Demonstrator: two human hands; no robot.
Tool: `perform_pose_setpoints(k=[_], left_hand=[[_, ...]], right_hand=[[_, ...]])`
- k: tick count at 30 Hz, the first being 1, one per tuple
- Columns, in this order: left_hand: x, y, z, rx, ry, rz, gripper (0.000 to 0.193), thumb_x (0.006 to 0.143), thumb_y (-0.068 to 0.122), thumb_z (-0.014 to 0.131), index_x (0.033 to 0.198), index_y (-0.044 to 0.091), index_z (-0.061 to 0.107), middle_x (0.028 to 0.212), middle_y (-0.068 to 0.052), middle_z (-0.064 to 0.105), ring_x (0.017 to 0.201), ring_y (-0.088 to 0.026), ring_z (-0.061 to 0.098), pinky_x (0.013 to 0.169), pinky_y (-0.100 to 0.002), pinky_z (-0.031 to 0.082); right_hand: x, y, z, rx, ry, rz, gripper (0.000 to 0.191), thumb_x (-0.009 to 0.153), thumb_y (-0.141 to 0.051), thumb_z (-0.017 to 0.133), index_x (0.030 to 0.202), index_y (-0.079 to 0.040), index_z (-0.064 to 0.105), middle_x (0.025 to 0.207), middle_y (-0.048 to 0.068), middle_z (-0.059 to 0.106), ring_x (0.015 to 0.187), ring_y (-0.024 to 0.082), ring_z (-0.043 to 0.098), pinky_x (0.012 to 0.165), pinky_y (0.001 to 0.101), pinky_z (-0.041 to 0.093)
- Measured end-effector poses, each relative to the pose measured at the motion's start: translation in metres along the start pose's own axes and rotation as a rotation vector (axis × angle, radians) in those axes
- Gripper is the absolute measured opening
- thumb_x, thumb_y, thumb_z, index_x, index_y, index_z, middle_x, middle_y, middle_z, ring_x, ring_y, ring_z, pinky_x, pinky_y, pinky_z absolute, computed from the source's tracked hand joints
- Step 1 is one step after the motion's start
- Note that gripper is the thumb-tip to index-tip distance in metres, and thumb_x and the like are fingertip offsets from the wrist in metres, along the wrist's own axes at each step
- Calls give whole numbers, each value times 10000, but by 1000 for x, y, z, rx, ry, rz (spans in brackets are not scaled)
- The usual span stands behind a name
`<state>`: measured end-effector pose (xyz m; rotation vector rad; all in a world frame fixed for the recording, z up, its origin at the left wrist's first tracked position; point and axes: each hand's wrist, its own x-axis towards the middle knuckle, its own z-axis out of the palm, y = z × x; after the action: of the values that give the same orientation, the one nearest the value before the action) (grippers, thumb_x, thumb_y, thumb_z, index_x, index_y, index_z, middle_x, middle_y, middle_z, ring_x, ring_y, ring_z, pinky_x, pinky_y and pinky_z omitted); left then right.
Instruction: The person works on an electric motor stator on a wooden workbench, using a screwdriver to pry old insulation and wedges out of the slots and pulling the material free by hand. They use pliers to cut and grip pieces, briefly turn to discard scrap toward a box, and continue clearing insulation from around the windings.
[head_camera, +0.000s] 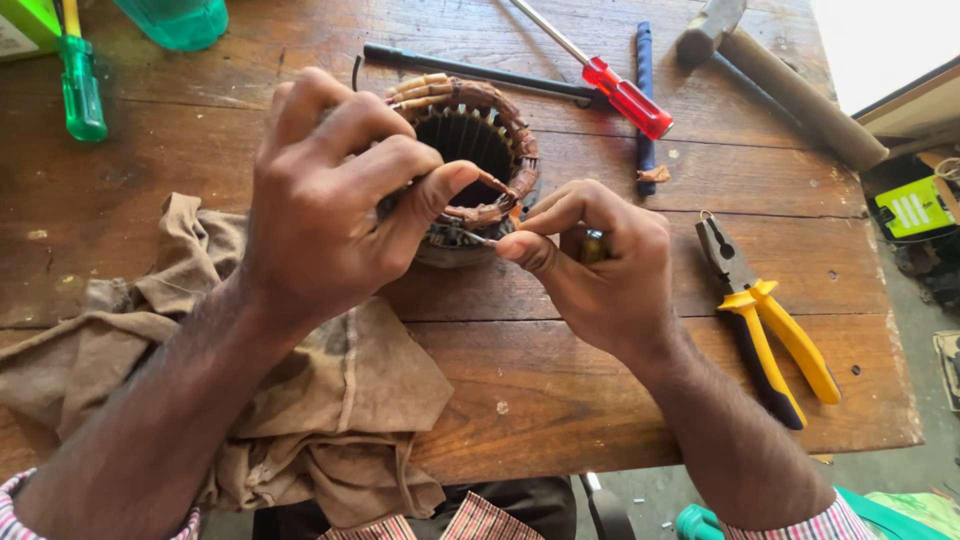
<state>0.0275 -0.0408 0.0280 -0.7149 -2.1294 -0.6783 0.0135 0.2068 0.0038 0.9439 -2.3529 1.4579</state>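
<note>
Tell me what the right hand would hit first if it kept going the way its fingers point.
The right hand points left and slightly up, its fingers pinching a thin tool. Straight on, it would first meet the near rim of the stator, then the left hand gripping it. Depth is hard to judge.

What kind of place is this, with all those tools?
Probably a repair workshop. A worn wooden table holds pliers, a red screwdriver and a hammer, and both hands work on a motor coil wound with copper wire.
</note>
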Motion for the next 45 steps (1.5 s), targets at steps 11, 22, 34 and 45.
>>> perform_pose_setpoints(k=[11, 22, 34, 45], left_hand=[[-2, 2, -8, -36, 55, -134, 369, 920, 316, 915, 765, 46, 716, 1133, -102, 625, 1127, -263, 465, 983, -420, 417], [-3, 5, -9, -519, 11, -307, 335, 998, 359, 794, 873, 64, 695, 1272, -93, 653, 1227, -182, 539, 1077, -381, 419], [-26, -15, 6, -882, 19, -375, 345, 1156, 399, 592, 1185, 63, 662, 1072, -27, 723, 1028, -96, 708, 895, -282, 571], [-35, -42, 7, -551, -176, -489, 237, 1110, 253, 593, 1160, 63, 726, 906, -67, 721, 798, -120, 688, 661, -303, 547]], right_hand=[[8, 9, -11, 373, 169, 180, 247, 1086, -286, 683, 998, -70, 605, 799, 5, 644, 521, 24, 534, 423, 205, 411], [11, -8, 0, -66, -50, -180, 500, 939, -301, 831, 1230, 10, 569, 896, 33, 604, 695, 67, 525, 552, 229, 421], [7, 17, 6, -161, 138, -158, 161, 1162, -140, 667, 1113, 8, 707, 1134, 95, 694, 969, 108, 680, 718, 227, 585], [1, 6, 7, 179, 130, 191, 429, 1221, -325, 606, 1098, 77, 696, 727, 49, 603, 477, 51, 451, 460, 187, 329]])
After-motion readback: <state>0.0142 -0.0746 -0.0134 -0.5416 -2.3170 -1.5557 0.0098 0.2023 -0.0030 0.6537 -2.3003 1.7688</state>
